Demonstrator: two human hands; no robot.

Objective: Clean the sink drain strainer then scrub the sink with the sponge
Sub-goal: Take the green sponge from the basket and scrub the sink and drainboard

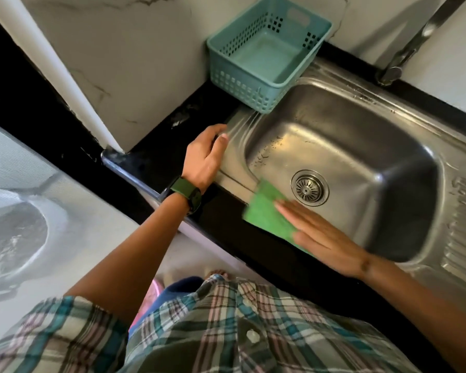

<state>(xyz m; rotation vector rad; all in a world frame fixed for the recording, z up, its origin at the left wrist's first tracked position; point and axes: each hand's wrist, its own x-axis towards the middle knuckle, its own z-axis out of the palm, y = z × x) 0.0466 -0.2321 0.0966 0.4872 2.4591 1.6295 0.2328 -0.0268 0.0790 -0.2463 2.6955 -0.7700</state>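
Observation:
A steel sink (347,125) fills the right of the view, its round drain strainer (310,187) seated in the basin floor. My right hand (323,238) lies flat with fingers stretched, pressing a green scrub sponge (265,208) against the near wall of the basin just left of the strainer. Resting on the sink's left rim, my left hand (206,157) holds nothing, its fingers slightly curled; a dark green watch sits on that wrist.
A teal plastic basket (242,82) stands empty at the sink's back left corner. The tap (404,49) rises at the back right. A ribbed drainboard (463,224) lies right of the basin. Black countertop (156,146) borders the sink.

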